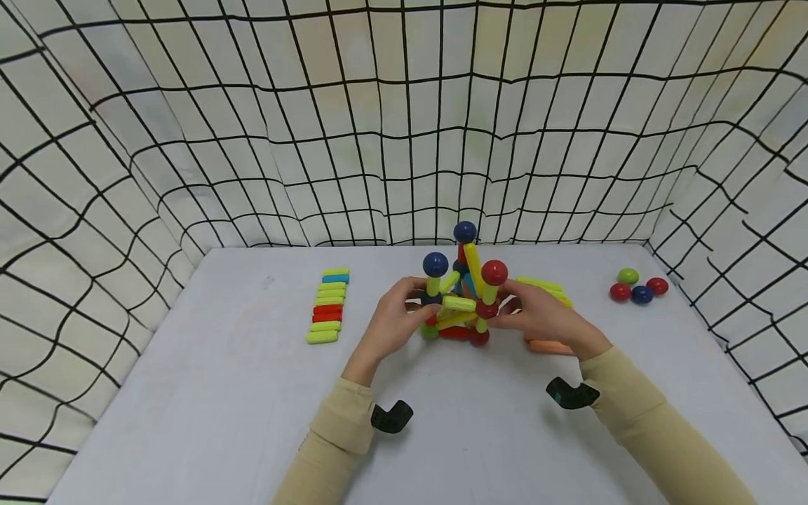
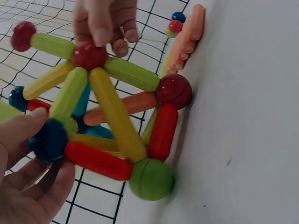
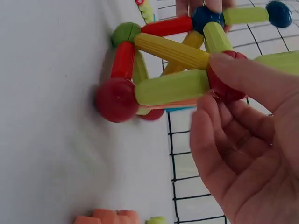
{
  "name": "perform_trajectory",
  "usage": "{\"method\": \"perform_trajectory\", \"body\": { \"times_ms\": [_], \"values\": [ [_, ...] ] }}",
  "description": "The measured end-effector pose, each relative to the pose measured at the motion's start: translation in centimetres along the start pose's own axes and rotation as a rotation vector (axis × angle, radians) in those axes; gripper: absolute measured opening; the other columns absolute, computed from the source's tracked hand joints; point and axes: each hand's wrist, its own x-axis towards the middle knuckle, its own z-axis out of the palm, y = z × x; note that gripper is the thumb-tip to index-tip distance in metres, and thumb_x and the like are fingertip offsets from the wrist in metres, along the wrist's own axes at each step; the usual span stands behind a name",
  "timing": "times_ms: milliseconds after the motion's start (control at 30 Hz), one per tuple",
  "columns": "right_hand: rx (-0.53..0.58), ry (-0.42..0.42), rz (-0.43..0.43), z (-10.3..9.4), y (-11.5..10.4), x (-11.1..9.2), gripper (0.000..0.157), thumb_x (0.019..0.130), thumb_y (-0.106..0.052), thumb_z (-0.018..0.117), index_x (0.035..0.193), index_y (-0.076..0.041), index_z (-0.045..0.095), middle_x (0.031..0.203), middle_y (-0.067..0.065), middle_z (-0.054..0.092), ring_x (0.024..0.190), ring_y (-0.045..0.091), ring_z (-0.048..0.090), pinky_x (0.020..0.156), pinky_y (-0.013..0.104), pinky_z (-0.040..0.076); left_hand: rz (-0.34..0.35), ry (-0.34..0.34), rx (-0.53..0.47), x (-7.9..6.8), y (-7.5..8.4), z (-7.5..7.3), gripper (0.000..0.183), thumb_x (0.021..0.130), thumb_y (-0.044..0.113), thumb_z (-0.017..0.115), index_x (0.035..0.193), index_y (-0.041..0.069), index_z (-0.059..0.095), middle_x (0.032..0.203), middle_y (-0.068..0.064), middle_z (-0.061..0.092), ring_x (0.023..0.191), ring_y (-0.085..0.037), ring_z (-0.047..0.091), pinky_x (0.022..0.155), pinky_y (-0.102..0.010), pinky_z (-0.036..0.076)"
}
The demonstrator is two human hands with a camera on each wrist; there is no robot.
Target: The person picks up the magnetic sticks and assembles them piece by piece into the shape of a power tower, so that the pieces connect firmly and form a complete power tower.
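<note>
A structure of coloured magnetic sticks and balls [image 1: 459, 304] stands on the white table between both hands. My left hand [image 1: 394, 315] pinches a dark blue ball [image 2: 49, 140] at its middle level between thumb and fingers. On the other side, my right hand [image 1: 546, 315] grips a red ball [image 3: 227, 88] at the same level. A green ball [image 2: 151, 179] and another red ball [image 3: 117, 100] sit at the base, joined by a short red stick [image 2: 163, 131]. Upright sticks carry a blue ball [image 1: 435, 264] and a red ball [image 1: 494, 273] at the top.
A column of short sticks [image 1: 328, 309], green, red and blue, lies left of the structure. Orange sticks [image 1: 550, 347] and yellow-green sticks [image 1: 543, 284] lie by the right hand. Several loose balls [image 1: 642, 294] sit far right. Black netting [image 1: 410, 133] over white walls surrounds the table.
</note>
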Motion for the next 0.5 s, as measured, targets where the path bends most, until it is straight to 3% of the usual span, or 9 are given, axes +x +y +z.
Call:
{"method": "perform_trajectory", "body": {
  "times_ms": [100, 233, 333, 400, 500],
  "values": [
    [0.066, 0.059, 0.074, -0.2, 0.5, 0.4, 0.046, 0.089, -0.027, 0.073, 0.127, -0.009, 0.057, 0.117, 0.006, 0.061, 0.106, 0.026, 0.058, 0.085, 0.037, 0.053, -0.003, -0.096, -0.044, -0.1, 0.0, -0.6, 0.039, 0.091, 0.018, 0.07, 0.127, 0.006, 0.059, 0.121, -0.004, 0.06, 0.112, -0.019, 0.059, 0.094, -0.032, 0.051],
    [0.224, 0.119, 0.164, -0.4, 1.3, 1.2, 0.055, 0.092, -0.03, 0.068, 0.14, -0.01, 0.049, 0.134, 0.01, 0.054, 0.118, 0.03, 0.054, 0.099, 0.048, 0.046, 0.049, -0.271, -0.082, -0.2, 0.4, -0.6, 0.04, 0.092, 0.018, 0.07, 0.129, 0.008, 0.061, 0.119, -0.005, 0.06, 0.111, -0.02, 0.059, 0.094, -0.031, 0.051],
    [0.285, 0.167, 0.151, -0.2, 1.8, 1.9, 0.058, 0.094, -0.033, 0.066, 0.144, -0.011, 0.045, 0.139, 0.01, 0.051, 0.124, 0.031, 0.052, 0.105, 0.052, 0.04, 0.109, -0.375, -0.066, -0.3, 1.1, 0.0, 0.041, 0.093, 0.018, 0.067, 0.132, 0.008, 0.06, 0.122, -0.009, 0.06, 0.112, -0.023, 0.058, 0.095, -0.034, 0.05],
    [0.306, 0.177, 0.114, -0.1, 1.9, 2.4, 0.059, 0.096, -0.033, 0.064, 0.147, -0.012, 0.042, 0.141, 0.01, 0.051, 0.127, 0.031, 0.051, 0.107, 0.054, 0.037, 0.145, -0.402, -0.054, -0.4, 1.6, 0.4, 0.039, 0.095, 0.019, 0.066, 0.133, 0.009, 0.06, 0.127, -0.009, 0.059, 0.112, -0.024, 0.058, 0.094, -0.036, 0.051],
    [0.316, 0.166, 0.066, -0.1, 1.9, 2.5, 0.059, 0.097, -0.033, 0.061, 0.149, -0.015, 0.039, 0.142, 0.011, 0.051, 0.132, 0.032, 0.047, 0.109, 0.056, 0.033, 0.202, -0.329, -0.039, -0.5, 2.1, 0.6, 0.032, 0.096, 0.019, 0.064, 0.126, 0.009, 0.064, 0.123, -0.005, 0.062, 0.109, -0.021, 0.059, 0.091, -0.035, 0.052]
  ]
}}
